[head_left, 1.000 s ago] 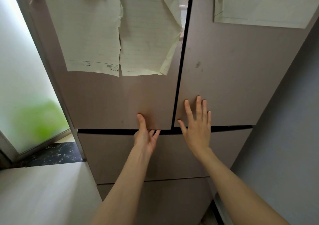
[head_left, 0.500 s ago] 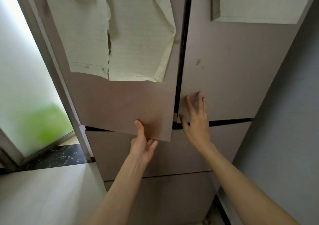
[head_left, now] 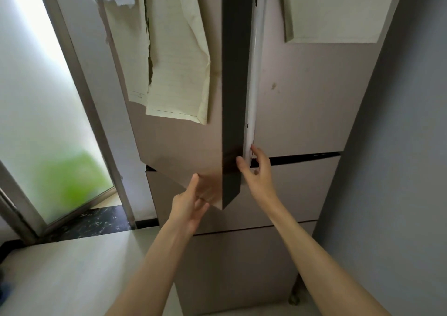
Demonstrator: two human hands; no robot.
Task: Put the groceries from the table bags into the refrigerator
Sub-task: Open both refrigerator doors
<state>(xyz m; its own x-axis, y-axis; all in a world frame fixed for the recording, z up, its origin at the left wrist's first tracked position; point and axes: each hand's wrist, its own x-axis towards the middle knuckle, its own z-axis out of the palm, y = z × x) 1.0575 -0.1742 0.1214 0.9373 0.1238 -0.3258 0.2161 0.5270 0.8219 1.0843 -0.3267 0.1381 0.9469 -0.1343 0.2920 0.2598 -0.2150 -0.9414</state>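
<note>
A tall beige refrigerator (head_left: 302, 194) fills the view. Its upper left door (head_left: 179, 146) stands swung out toward me, showing its dark side edge. My left hand (head_left: 191, 203) holds that door's bottom edge, thumb on the front face and fingers underneath. The upper right door (head_left: 302, 97) is slightly ajar, and my right hand (head_left: 257, 172) grips its lower inner corner with thumb and fingers around the white edge. No groceries or bags are in view.
Paper sheets (head_left: 179, 73) hang on the left door and another sheet (head_left: 333, 8) on the right door. A frosted glass door (head_left: 48, 122) is at the left. A grey wall (head_left: 399, 170) runs close along the right. Two drawer fronts (head_left: 242, 267) sit below.
The left door has swung further out with my left hand under it. My right hand moved from flat on the right door to gripping its inner edge, and that door has begun opening.
</note>
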